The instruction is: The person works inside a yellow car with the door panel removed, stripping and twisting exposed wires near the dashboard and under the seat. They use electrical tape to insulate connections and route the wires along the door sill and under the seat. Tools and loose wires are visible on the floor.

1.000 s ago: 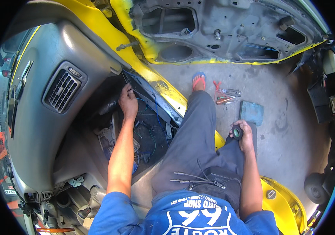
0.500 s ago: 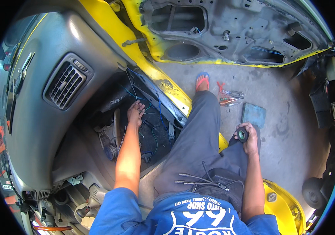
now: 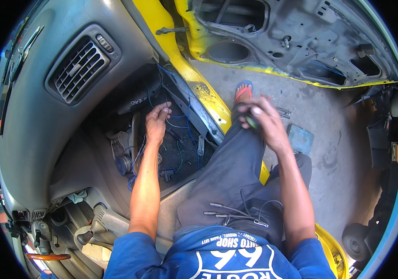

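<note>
In the footwell, my left hand (image 3: 158,122) pinches a thin wire (image 3: 175,125) between thumb and fingertips. Further loose blue wires (image 3: 189,108) hang beside it along the door sill. My right hand (image 3: 268,122), smeared by motion, is raised over my right leg. Its fingers are closed round a roll of black tape (image 3: 251,122), which they partly hide.
The dashboard with its air vent (image 3: 79,69) lies left. A yellow sill (image 3: 210,103) separates the footwell from the concrete floor. A stripped door panel (image 3: 273,46) stands open ahead. A bluish flat box (image 3: 300,138) and hand tools (image 3: 284,112) lie on the floor.
My right hand has lifted the tape roll from beside my knee and moved it left and forward, toward my left hand. My left hand has shifted slightly forward, still pinching the wire.
</note>
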The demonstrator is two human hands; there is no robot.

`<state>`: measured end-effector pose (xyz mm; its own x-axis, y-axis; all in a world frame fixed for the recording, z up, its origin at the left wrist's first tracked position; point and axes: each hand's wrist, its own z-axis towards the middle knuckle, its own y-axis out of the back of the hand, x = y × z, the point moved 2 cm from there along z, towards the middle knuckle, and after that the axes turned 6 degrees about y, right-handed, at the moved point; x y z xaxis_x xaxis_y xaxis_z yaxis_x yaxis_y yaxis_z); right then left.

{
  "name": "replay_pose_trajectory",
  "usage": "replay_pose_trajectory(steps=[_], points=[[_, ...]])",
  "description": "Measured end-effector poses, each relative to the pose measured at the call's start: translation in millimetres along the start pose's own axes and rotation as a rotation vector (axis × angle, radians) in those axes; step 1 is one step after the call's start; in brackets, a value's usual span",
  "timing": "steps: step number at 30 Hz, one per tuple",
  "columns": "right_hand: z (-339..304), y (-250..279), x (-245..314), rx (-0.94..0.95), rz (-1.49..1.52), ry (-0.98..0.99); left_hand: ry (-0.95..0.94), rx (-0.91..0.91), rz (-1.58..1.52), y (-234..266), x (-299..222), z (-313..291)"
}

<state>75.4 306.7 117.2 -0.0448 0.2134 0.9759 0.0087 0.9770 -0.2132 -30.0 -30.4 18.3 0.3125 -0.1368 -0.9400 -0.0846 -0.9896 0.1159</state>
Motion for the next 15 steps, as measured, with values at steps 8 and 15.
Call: replay_pose_trajectory(steps=[8,15], points=[[96,-100,-53,0.373,-0.02,-0.167,0.002,-0.141,-0.159,2,-11,-12],[118,-124,-93,0.476,-0.049,-0.084,-0.029,0.139,-0.203,8,-27,-28]])
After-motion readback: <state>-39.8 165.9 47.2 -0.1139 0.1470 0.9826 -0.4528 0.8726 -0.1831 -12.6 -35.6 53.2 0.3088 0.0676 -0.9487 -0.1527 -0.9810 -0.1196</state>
